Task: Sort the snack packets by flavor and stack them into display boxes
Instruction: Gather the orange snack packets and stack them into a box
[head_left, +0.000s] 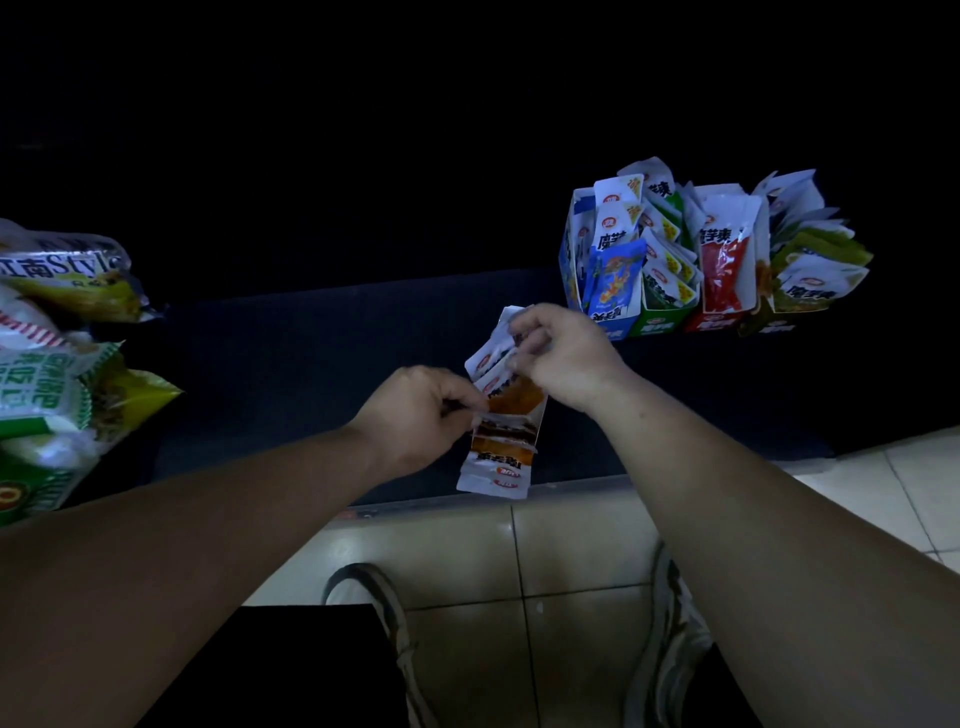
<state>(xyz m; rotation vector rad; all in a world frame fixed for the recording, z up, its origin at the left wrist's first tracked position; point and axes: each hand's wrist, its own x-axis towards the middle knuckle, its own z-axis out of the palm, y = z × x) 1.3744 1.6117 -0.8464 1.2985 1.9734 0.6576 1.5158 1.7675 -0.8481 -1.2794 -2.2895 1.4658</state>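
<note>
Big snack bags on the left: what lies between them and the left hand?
Head view shows only bare dark tabletop between the big snack bags and the left hand, which grips orange packets.

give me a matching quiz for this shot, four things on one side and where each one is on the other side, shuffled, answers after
Things:
1. orange-and-white snack packets
2. blue cardboard display box
3. red cardboard display box
4. large green-and-yellow snack bags

Places:
A. third from the left in the row of boxes
B. piled at the far left
C. gripped by the left hand and right hand
D. left end of the row of boxes

Pairs: 1-C, 2-D, 3-A, 4-B
</note>
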